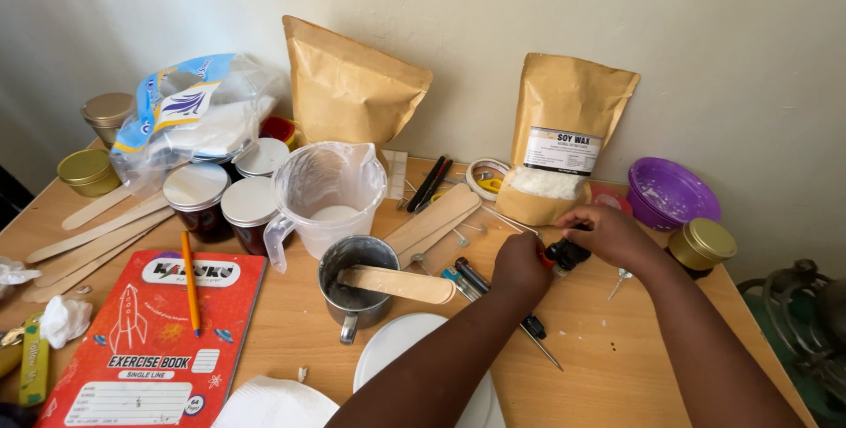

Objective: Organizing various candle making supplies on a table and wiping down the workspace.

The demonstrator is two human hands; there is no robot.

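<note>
My left hand (520,271) and my right hand (608,234) meet over the right half of the wooden table (608,357). Together they grip a small black object with a red part (564,255), held just above the tabletop. What the object is I cannot tell. To the left of my left hand stands a metal mug (354,287) with a wide wooden stick (397,283) lying across its rim. A small metal wick piece (619,282) lies right of my hands.
A clear plastic jug (328,192), lidded dark jars (199,200), two brown paper pouches (564,133), a purple bowl (671,192), gold tins (701,243), a red exercise book (157,340) with an orange pencil (189,282), wooden sticks (97,236), a white plate (423,349) and pens (428,185) crowd the table.
</note>
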